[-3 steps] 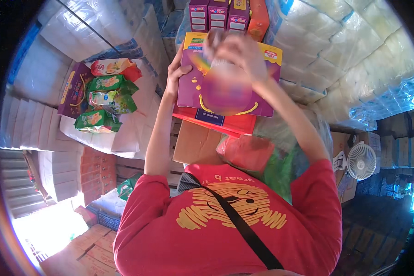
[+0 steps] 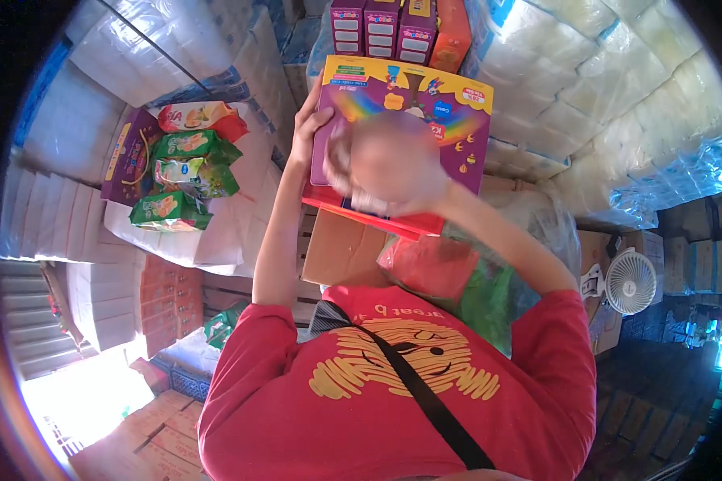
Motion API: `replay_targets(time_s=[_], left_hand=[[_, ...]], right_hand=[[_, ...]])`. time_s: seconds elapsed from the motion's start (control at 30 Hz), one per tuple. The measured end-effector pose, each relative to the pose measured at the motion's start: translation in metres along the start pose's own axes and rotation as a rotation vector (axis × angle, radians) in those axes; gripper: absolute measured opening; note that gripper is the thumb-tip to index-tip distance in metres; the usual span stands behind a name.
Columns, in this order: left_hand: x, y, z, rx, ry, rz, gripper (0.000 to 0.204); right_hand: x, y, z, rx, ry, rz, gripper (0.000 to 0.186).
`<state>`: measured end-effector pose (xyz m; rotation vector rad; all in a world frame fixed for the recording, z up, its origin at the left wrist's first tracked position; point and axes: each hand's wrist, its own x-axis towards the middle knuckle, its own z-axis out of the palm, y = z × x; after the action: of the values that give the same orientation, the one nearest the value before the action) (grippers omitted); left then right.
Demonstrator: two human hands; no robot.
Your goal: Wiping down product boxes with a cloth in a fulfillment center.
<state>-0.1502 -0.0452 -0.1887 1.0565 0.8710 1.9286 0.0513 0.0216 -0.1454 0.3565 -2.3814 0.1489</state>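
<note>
A purple and yellow gift box (image 2: 473,164) with printed pictures stands before me, its front turned up toward me. My left hand (image 2: 306,128) grips its left side, with the thumb on the front face and the fingers behind the edge. Across the front lies my right hand (image 2: 393,164), smeared by motion and closed over a bunched, pale pinkish cloth (image 2: 337,156). Much of the cloth and the lower front of the box are hidden or blurred. Under the box is a red box (image 2: 421,223).
Several purple boxes (image 2: 381,32) and an orange one (image 2: 451,36) stand beyond. At left, green snack packs (image 2: 172,211), a red pack (image 2: 204,120) and a purple box (image 2: 128,156) rest on white packages. Plastic-wrapped stacks (image 2: 618,88) rise at right, near a white fan (image 2: 630,280).
My right hand has swept with the cloth from the box's upper part down toward its lower left. The box's printed top now shows. My left hand keeps its hold.
</note>
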Motion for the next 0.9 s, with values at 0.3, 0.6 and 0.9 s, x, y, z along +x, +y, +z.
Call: replay_targets(time_s=[0.3,0.6,0.9], left_hand=[[-0.004,-0.004,-0.008,0.195,0.068,0.036,0.059],[-0.015,0.001,0.008,0.08,0.164,-0.108,0.063],[-0.012,0.005,0.008,-0.329,-0.168,0.069,0.056]], right_hand=[[0.043,0.03,0.004,-0.156,0.104,0.117,0.047],[0.066,0.04,0.022,-0.071,0.182,0.156,0.041],[0.057,0.002,0.022,-0.039,-0.036,-0.087,0.046]])
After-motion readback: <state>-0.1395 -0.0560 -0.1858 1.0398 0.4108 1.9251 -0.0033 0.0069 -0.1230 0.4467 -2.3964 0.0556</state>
